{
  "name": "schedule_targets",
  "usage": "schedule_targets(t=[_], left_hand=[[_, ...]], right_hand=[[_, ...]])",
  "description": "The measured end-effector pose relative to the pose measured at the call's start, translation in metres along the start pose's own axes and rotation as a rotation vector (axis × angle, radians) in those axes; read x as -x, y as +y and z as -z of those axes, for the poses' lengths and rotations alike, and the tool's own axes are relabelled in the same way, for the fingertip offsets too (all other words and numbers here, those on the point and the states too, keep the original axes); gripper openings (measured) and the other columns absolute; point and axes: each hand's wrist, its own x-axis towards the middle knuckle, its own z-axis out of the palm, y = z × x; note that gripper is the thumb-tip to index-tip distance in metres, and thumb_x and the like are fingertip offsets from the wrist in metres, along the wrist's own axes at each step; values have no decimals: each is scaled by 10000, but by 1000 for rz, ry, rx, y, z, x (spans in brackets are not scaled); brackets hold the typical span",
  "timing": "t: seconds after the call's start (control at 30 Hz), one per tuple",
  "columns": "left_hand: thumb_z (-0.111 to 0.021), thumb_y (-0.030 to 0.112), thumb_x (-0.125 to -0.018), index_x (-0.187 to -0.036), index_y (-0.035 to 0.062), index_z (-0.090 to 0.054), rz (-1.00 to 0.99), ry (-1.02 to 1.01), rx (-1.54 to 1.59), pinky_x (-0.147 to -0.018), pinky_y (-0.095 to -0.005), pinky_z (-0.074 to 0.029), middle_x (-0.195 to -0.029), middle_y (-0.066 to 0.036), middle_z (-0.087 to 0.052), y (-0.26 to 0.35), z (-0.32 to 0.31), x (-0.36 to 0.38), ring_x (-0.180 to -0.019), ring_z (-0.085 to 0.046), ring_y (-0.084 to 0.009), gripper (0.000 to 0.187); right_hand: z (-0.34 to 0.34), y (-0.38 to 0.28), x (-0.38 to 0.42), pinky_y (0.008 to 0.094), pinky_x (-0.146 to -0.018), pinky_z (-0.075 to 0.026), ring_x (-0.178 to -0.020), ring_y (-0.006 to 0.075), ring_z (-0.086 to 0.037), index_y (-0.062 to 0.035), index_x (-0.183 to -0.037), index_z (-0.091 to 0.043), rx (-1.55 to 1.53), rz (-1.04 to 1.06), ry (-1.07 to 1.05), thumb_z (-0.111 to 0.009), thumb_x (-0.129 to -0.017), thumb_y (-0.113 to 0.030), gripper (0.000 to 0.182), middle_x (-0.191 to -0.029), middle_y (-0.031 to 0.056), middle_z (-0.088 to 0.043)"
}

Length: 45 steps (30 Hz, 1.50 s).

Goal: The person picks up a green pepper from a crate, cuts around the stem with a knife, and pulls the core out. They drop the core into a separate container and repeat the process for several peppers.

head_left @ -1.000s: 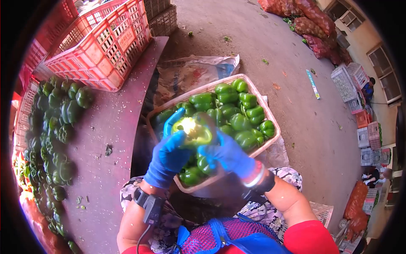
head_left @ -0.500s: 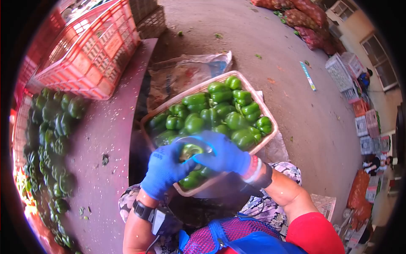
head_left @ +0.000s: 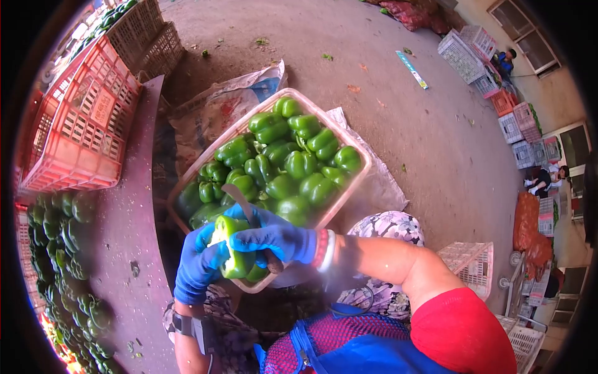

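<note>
A green bell pepper (head_left: 238,264), cut open with pale flesh showing, is held up over the near edge of a crate. My left hand (head_left: 197,258), in a blue glove, has its fingers wrapped round the pepper's left side. In my gloved right hand (head_left: 283,240) is a knife (head_left: 239,201), its blade pointing up and away and the dark handle end showing below the fist. The right fingers also press against the pepper. Whole green peppers (head_left: 281,187) fill the shallow crate (head_left: 367,168) just beyond both hands.
A purplish board (head_left: 134,218) runs along the left, with many green peppers (head_left: 68,268) at its far side. Red plastic crate (head_left: 93,118) stands at upper left. Sacking (head_left: 212,106) lies under the pepper crate. People, crates and a red sack (head_left: 529,224) line the right.
The view has shifted, so the crate appears further left. My hands have parted slightly and turned, showing the pepper's cut side. The knife blade now stands clear above the right hand.
</note>
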Motion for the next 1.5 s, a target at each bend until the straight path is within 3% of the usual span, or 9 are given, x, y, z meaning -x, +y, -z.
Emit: schedule_targets(t=[0.17,0.33,0.7,0.83,1.0,1.1,1.27,1.33,1.5], left_hand=[[-770,306,-854,-1237,-29,-643,-2,96,102,-762,-257,-541,-1012,-52,-714,4,-4,-2,-866,-679,-128,524],[-704,291,-915,-1179,-7,-671,47,280,-323,-718,-276,-528,-881,-37,-700,-12,9,-12,-777,-645,-96,400],[-680,362,-907,-1133,-53,-666,15,122,-157,-758,-262,-525,-972,-46,-712,-2,-1,-1,-840,-647,-100,472],[-684,446,-887,-1283,-73,-599,-69,104,13,-772,-292,-540,-1034,-81,-705,4,2,4,-872,-674,-157,658],[-646,162,-976,-868,27,-571,-294,438,-112,-595,-262,-436,-757,-3,-586,1,-5,-3,-692,-527,-88,189],[-673,160,-976,-886,17,-582,-498,764,-957,-601,-234,-422,-752,30,-584,3,3,-10,-695,-486,-47,192],[-627,256,-1010,-881,39,-593,-471,908,-625,-583,-233,-406,-718,43,-554,17,13,-5,-658,-477,-37,255],[-628,254,-1008,-893,38,-601,-477,899,-674,-583,-227,-404,-717,44,-559,19,12,-2,-660,-478,-33,246],[-636,242,-1002,-891,39,-601,-394,813,-645,-571,-214,-391,-707,39,-563,24,5,2,-654,-478,-28,233]], right_hand=[[-3,22,-21,263,-763,-527,-906,105,-619,-70,-1133,-587,11,214,27,-724,-949,-238,285,-961,5,-628],[17,35,-31,311,-1029,-441,-1187,144,-522,-70,-1581,-236,349,222,119,-750,-931,-216,841,-1320,70,-542],[-1,9,-13,258,-824,-533,-972,127,-630,-73,-1582,-173,185,-12,5,-715,-933,-191,853,-1204,44,-598],[-8,15,-23,239,-496,-434,-591,105,-558,-77,-1211,-503,80,52,-11,-736,-898,-278,439,-870,37,-639],[-14,11,-26,249,-362,-377,-405,115,-491,-93,-1007,-628,96,29,186,-669,-942,-349,268,-654,27,-612],[-6,10,-30,246,-388,-382,-423,117,-503,-93,-1025,-622,179,-2,263,-684,-939,-350,278,-644,13,-605],[39,-49,-39,445,-683,-560,-839,323,-688,-92,-1241,-565,1512,433,491,-738,-857,-306,473,-1062,187,-640],[80,-75,-48,510,-857,-533,-979,428,-654,-170,-1353,-530,1876,10,908,-734,-827,-268,573,-1196,228,-588],[203,-78,-50,477,-1049,-453,-1240,420,-536,-141,-1355,-561,1897,68,687,-744,-835,-264,565,-1383,246,-482]])
